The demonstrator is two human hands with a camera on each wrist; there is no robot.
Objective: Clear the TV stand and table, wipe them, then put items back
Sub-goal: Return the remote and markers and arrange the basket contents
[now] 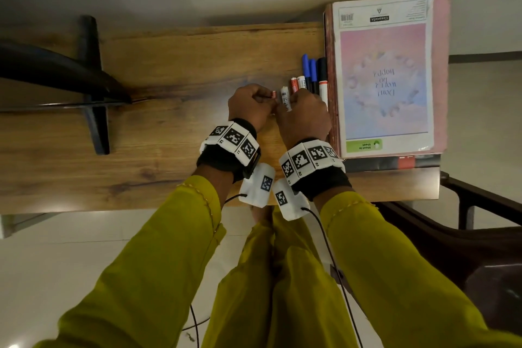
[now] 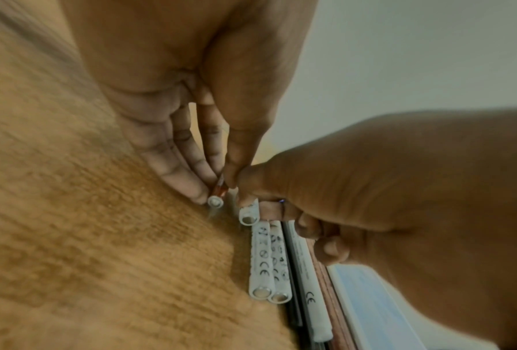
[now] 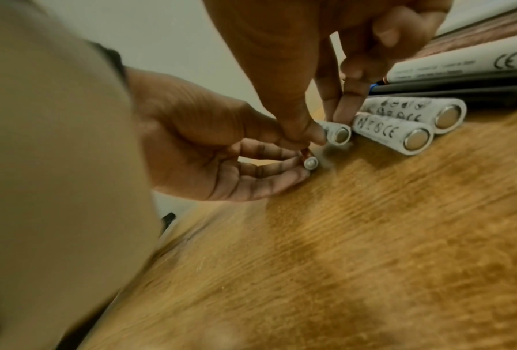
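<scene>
Wood-grain table top (image 1: pixel 175 133) carries everything I care about here: a row of batteries and pens lined up against a stack of notebooks (image 1: pixel 385 76) on my right. I have both hands down at the row's left end. My left hand (image 1: pixel 250 106) pinches a small battery (image 2: pixel 216 200) between thumb and curled fingertips, its metal cap poking out just above the wood. My right hand (image 1: pixel 303 117) pinches the next battery (image 3: pixel 338 135) between thumb and forefinger, holding it at the edge of the row.

What matters for the coming move is the alignment. The row's batteries (image 3: pixel 400 132) lie parallel, long axes running away from me toward the wall, touching side by side, with the pens (image 1: pixel 313 73) beyond them against the notebooks. The small battery lies just to the left of the row, near but apart from its neighbour, and I judge it roughly parallel, though my fingers hide most of its body. My left hand is the nearer one, so I would ease it rightward until it touches. A loose release could let it roll across the wood.
</scene>
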